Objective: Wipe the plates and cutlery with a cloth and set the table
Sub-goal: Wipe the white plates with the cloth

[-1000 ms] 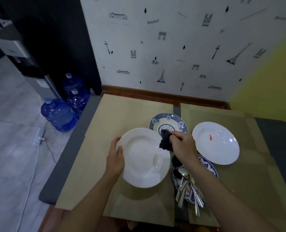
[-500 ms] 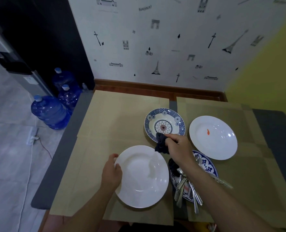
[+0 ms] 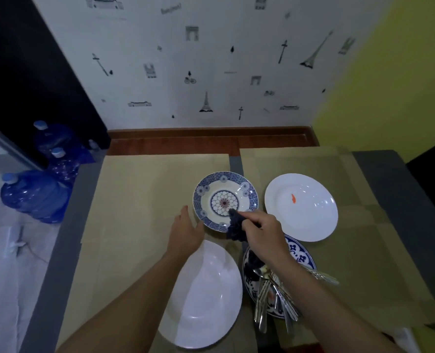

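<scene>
Four plates lie on the grey tabletop (image 3: 67, 233), which is covered by flat tan mats (image 3: 147, 189). Take the blue patterned plate (image 3: 224, 186) as the centre of the dial. A plain white plate (image 3: 206, 296) sits at 6 o'clock and a white plate with an orange mark (image 3: 301, 207) at 3. At 5, another blue patterned plate (image 3: 300, 253) carries the cutlery (image 3: 275, 301).

The centre plate looks like the next one to wipe. The left hand (image 3: 185, 233) is at its 8 o'clock edge, fingers (image 3: 184, 212) straight and spread, holding nothing. It looks just short of the rim, though I cannot tell if it touches. The right hand (image 3: 262, 233) is at 5 o'clock, fingers curled tight round a dark cloth (image 3: 236, 225) that hangs over the rim.

To wipe well, grip the rim firmly with thumb on top and fingers beneath. Tilt the plate a little and sweep the cloth from the middle outward in circles, then run it round the rim.

The plates are round, shallow and glazed, and their shine suggests a slippery surface. The cutlery is thin bright metal in a loose pile, so a nudge could scatter it. The cloth looks soft and nubbly, bunched to a point.
</scene>
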A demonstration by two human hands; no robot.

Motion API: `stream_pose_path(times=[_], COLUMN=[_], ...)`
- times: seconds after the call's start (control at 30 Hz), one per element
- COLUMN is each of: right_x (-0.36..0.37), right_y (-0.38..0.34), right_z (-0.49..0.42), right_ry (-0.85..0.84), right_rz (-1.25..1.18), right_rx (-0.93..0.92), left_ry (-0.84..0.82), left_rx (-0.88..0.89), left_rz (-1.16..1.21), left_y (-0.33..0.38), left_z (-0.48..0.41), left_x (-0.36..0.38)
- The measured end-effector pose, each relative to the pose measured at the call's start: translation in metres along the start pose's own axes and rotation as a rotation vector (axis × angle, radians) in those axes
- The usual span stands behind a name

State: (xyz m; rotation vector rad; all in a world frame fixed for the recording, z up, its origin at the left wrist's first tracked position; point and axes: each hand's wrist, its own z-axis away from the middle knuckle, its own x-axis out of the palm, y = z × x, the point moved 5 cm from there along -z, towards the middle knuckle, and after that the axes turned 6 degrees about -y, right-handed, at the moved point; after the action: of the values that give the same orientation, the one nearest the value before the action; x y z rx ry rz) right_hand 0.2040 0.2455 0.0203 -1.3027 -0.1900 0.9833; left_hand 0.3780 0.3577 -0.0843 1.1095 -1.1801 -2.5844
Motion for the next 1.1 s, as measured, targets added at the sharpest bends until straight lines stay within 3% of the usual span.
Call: stream_pose_path(times=[0.17,0.53,0.77,0.93,1.1], right_x=[-0.012,-0.028,-0.028,-0.024,-0.018], right_y=[0.015,0.028,0.022,0.001,-0.027], right_z=[-0.008,-0.014,-0.017,-0.018,-0.022], right_ry=[0.063,0.102,0.133,0.103,0.110], right_rz=[-0.041,-0.103,-0.123,-0.084,-0.013], right_rx=[0.060,0.137,0.147,0.062,-0.053], left_ry=[-0.075,-0.044,-0.067,-0.002,0.174], left_rx=[0.002,-0.160,-0.084,-0.033,0.072], left_rz=[0.210,0.508,0.573,0.595,0.551], left_y=[0.017,0.029,0.028,0.046,0.070], left_z=[-0.026,-0.047,-0.054,-0.024,0.009], left_x=[0.015,0.020,0.012,-0.011,-0.045])
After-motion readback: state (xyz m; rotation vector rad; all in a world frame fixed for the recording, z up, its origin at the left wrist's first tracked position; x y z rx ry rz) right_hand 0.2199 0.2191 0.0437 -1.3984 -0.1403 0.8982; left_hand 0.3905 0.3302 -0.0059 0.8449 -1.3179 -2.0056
